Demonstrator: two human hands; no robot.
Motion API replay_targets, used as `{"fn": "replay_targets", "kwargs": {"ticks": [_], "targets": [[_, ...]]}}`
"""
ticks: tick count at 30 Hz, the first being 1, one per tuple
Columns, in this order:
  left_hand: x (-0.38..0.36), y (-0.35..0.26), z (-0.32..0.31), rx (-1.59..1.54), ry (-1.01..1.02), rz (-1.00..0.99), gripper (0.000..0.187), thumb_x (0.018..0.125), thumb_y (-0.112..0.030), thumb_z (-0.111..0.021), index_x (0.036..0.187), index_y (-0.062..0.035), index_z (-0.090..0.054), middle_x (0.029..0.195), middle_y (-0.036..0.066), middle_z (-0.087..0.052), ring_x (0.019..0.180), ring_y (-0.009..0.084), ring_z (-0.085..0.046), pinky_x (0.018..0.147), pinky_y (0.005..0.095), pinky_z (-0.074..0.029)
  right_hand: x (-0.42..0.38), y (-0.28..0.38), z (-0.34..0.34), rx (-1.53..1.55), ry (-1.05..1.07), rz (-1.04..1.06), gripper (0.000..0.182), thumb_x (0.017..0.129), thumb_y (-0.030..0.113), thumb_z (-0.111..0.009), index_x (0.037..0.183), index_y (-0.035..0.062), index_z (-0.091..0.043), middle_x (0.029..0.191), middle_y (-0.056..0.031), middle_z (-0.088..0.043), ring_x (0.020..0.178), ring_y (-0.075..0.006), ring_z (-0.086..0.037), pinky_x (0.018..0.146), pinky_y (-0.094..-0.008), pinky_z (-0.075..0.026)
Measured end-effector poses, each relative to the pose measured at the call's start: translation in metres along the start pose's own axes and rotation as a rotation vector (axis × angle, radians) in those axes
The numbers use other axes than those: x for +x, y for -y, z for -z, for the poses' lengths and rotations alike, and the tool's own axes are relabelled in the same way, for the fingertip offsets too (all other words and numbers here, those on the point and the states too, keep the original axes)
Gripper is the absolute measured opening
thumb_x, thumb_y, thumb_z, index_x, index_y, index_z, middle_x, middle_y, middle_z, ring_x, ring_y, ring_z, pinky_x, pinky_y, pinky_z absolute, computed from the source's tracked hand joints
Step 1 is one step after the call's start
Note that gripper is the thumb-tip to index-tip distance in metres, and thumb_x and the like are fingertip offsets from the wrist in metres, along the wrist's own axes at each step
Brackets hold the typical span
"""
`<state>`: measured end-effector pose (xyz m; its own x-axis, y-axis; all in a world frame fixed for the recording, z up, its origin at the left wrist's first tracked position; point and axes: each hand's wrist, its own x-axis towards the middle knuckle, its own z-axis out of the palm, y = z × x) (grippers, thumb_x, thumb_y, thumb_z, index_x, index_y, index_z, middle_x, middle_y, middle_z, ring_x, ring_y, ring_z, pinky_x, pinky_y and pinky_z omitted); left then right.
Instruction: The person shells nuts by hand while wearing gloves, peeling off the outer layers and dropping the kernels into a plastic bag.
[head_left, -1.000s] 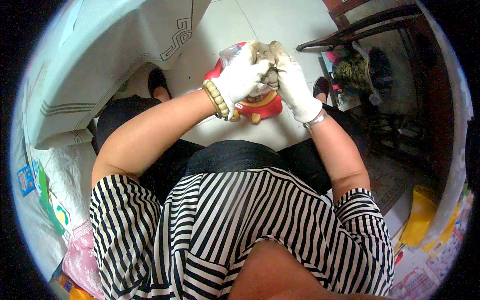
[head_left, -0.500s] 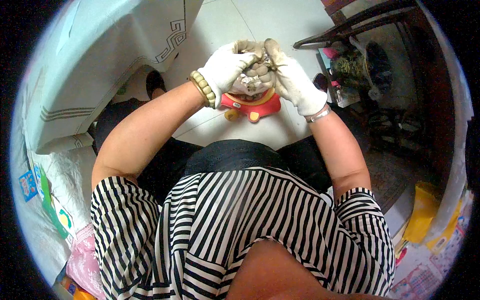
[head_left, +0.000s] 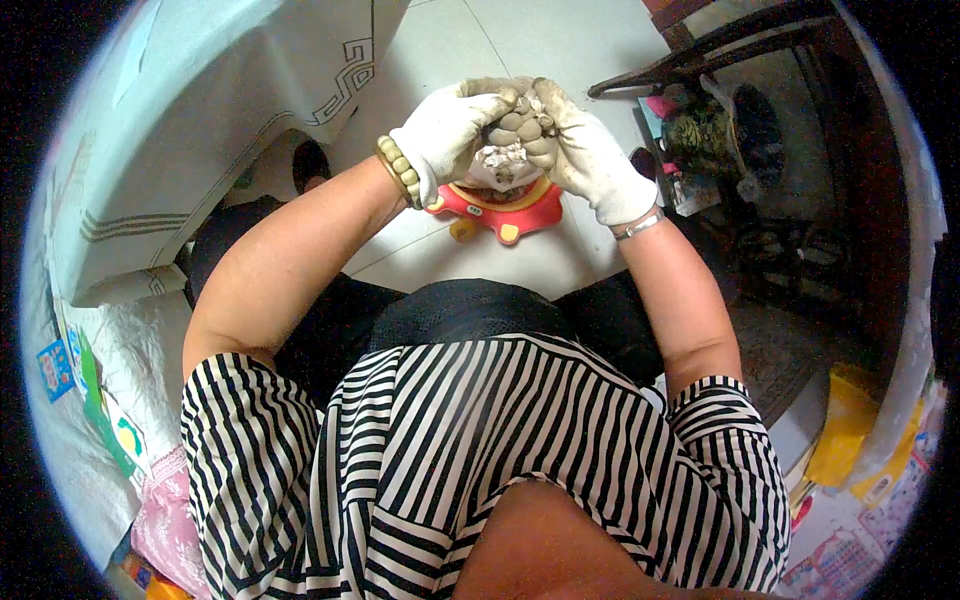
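In white gloves with grey-stained fingers, my left hand (head_left: 450, 130) and my right hand (head_left: 590, 160) meet in front of me. Both are closed around a clump of rounded grey-brown lobes (head_left: 520, 130) that looks like a mushroom cluster. My fingertips partly hide it. A whitish, dirt-flecked crumpled piece (head_left: 503, 165) shows just beneath the clump. Lower down, a red and yellow plastic object (head_left: 510, 225) with rounded lobes stands on the floor, its far side covered by my hands.
A table with a pale patterned cloth (head_left: 230, 120) stands at left. Pale floor tiles (head_left: 440, 40) lie ahead. Dark wooden furniture (head_left: 720, 45) and a shelf with small items (head_left: 690, 150) are at right. A yellow bag (head_left: 850, 430) lies lower right.
My left fingers have shifted slightly away from the clump's near side, so more of the rounded lobes show. My right hand stays almost in place.
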<state>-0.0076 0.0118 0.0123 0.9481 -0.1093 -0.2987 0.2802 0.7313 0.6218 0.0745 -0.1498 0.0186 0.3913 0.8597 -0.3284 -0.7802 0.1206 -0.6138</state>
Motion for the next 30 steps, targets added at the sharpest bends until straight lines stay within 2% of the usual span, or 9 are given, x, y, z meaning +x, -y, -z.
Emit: {"fn": "replay_targets", "kwargs": {"ticks": [3, 7, 10, 12, 14, 16, 18, 21, 30], "targets": [[-0.002, -0.001, -0.004, 0.032, -0.073, -0.033, 0.023, 0.092, -0.012, -0.052, 0.111, 0.0002, -0.056, 0.100, 0.010, -0.064, 0.086, 0.0186, -0.063, 0.080, 0.0317, -0.053, -0.002, -0.004, -0.006, -0.126, -0.094, 0.089, 0.040, 0.096, 0.036, -0.044, 0.117, 0.0024, -0.050, 0.097, -0.0161, -0.064, 0.080, -0.0243, -0.067, 0.065, -0.0328, -0.057], [0.001, -0.002, -0.003, 0.151, -0.165, -0.110, 0.023, 0.091, -0.013, -0.055, 0.109, 0.0004, -0.059, 0.098, 0.009, -0.065, 0.087, 0.0173, -0.063, 0.080, 0.0304, -0.053, -0.003, -0.002, -0.012, -0.068, -0.067, 0.093, 0.035, 0.098, 0.031, -0.041, 0.116, 0.0022, -0.050, 0.096, -0.0162, -0.064, 0.081, -0.0255, -0.067, 0.067, -0.0326, -0.057], [0.000, -0.004, -0.005, 0.187, -0.163, -0.128, 0.025, 0.090, -0.014, -0.057, 0.110, 0.0010, -0.060, 0.100, 0.009, -0.065, 0.089, 0.0161, -0.062, 0.081, 0.0290, -0.052, -0.002, -0.002, -0.011, -0.059, -0.143, 0.076, 0.033, 0.098, 0.030, -0.039, 0.113, 0.0028, -0.050, 0.095, -0.0157, -0.063, 0.081, -0.0259, -0.066, 0.071, -0.0354, -0.056], [-0.001, -0.004, -0.006, 0.227, -0.148, -0.146, 0.026, 0.090, -0.015, -0.057, 0.110, 0.0016, -0.060, 0.101, 0.009, -0.065, 0.089, 0.0154, -0.062, 0.082, 0.0283, -0.051, 0.001, -0.003, 0.000, -0.028, -0.017, 0.030, 0.037, 0.099, 0.031, -0.037, 0.122, 0.0033, -0.047, 0.111, -0.0148, -0.059, 0.103, -0.0236, -0.059, 0.088, -0.0387, -0.051], [-0.003, -0.003, -0.006, 0.609, -0.172, -0.193, 0.030, 0.091, -0.020, -0.056, 0.111, 0.0016, -0.060, 0.102, 0.009, -0.065, 0.090, 0.0134, -0.061, 0.083, 0.0268, -0.049, 0.004, -0.007, 0.004, -0.058, -0.075, 0.034, 0.040, 0.099, 0.034, -0.036, 0.121, 0.0033, -0.047, 0.112, -0.0144, -0.059, 0.105, -0.0243, -0.058, 0.091, -0.0402, -0.048], [-0.004, -0.004, -0.008, 0.665, -0.139, -0.202, 0.032, 0.092, -0.023, -0.055, 0.112, 0.0010, -0.060, 0.102, 0.009, -0.065, 0.090, 0.0127, -0.060, 0.083, 0.0268, -0.048, 0.007, -0.011, 0.001, -0.088, -0.132, 0.038, 0.043, 0.098, 0.038, -0.035, 0.121, 0.0033, -0.048, 0.113, -0.0140, -0.059, 0.107, -0.0250, -0.057, 0.094, -0.0417, -0.046], [-0.005, -0.004, -0.008, 0.720, -0.106, -0.165, 0.035, 0.093, -0.029, -0.051, 0.113, -0.0019, -0.060, 0.103, 0.007, -0.064, 0.092, 0.0122, -0.060, 0.084, 0.0271, -0.047, 0.009, -0.015, -0.001, -0.003, -0.188, 0.023, 0.040, 0.098, 0.042, -0.035, 0.103, 0.0073, -0.055, 0.089, -0.0093, -0.060, 0.070, -0.0219, -0.059, 0.067, -0.0338, -0.051], [-0.003, -0.009, -0.006, 0.650, -0.089, -0.024, 0.033, 0.092, -0.026, -0.053, 0.114, -0.0019, -0.060, 0.104, 0.007, -0.064, 0.092, 0.0126, -0.060, 0.084, 0.0274, -0.048, 0.012, -0.014, 0.003, 0.021, -0.168, -0.043, 0.044, 0.096, 0.048, -0.035, 0.104, 0.0093, -0.056, 0.093, -0.0092, -0.060, 0.073, -0.0228, -0.060, 0.068, -0.0351, -0.052], [-0.004, -0.005, -0.011, 0.696, -0.110, -0.065, 0.028, 0.089, -0.021, -0.058, 0.109, -0.0009, -0.062, 0.100, 0.005, -0.065, 0.088, 0.0118, -0.061, 0.082, 0.0267, -0.048, 0.014, -0.021, 0.006, 0.044, -0.301, -0.059, 0.044, 0.095, 0.049, -0.040, 0.109, 0.0106, -0.055, 0.099, -0.0094, -0.060, 0.087, -0.0221, -0.061, 0.075, -0.0329, -0.053]]}}
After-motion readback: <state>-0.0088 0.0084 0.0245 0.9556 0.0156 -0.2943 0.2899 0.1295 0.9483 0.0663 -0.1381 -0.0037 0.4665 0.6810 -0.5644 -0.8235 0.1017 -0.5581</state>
